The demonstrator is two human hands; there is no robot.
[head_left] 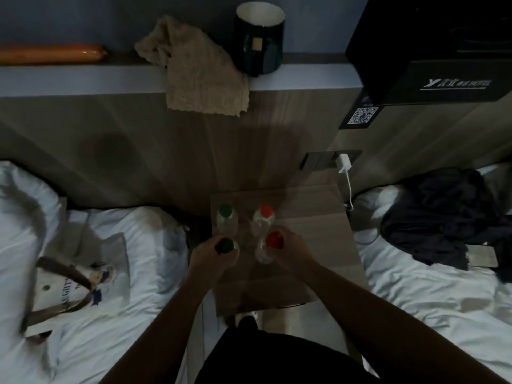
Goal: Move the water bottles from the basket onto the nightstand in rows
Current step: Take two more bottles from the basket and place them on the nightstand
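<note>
Dim room, small desk [318,231] between two beds. We clamp our left hand [213,254] on a green-capped bottle [225,245], right hand [291,246] on a red-capped bottle [273,241], behind them two standing bottles [227,217]. Risk: crowded placement nudges the back row over; left bottle sits near the edge.

tote bag [74,284], beige towel [199,76], dark cup [259,40]

Four clear water bottles stand upright on the nightstand [318,239], in two rows near its left edge. At the back are a green-cap bottle [226,217] and, to its right, an orange-cap bottle [264,218]. In front of them are a dark green-cap bottle [225,245] and a red-cap bottle [270,245], each with a hand around it.
</note>
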